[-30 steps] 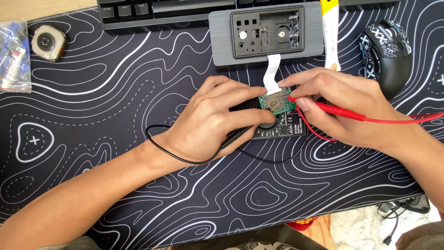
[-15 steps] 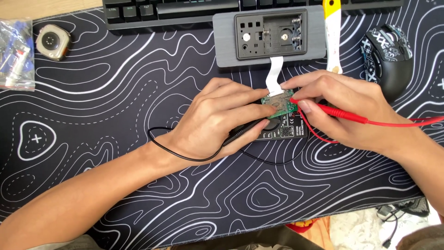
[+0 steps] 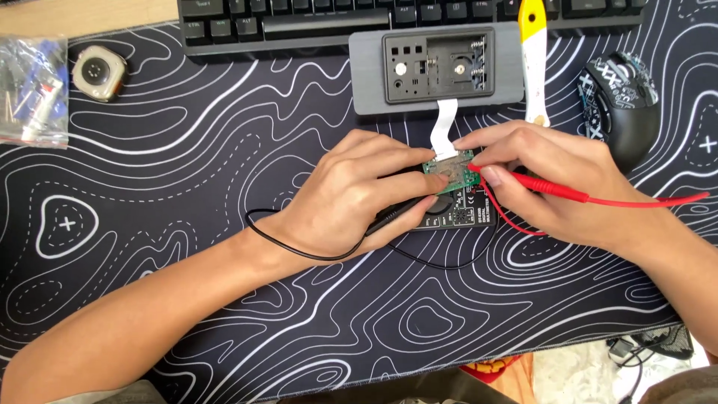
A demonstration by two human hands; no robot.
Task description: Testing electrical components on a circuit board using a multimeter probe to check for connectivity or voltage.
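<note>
While hands (image 3: 449,187) pinch probes on circuit board (image 3: 449,166) (green), grey case (image 3: 366,75), mouse (image 3: 621,105) flank.

The small green circuit board (image 3: 449,166) is largely covered by the fingertips of the left hand (image 3: 359,196) and right hand (image 3: 546,179); probe contact points cannot be made out. The black meter (image 3: 456,213) is half hidden under the left hand. The keyboard (image 3: 336,19) is cut off by the top edge. Contents of the clear bag (image 3: 34,90) are too small to tell.
</note>
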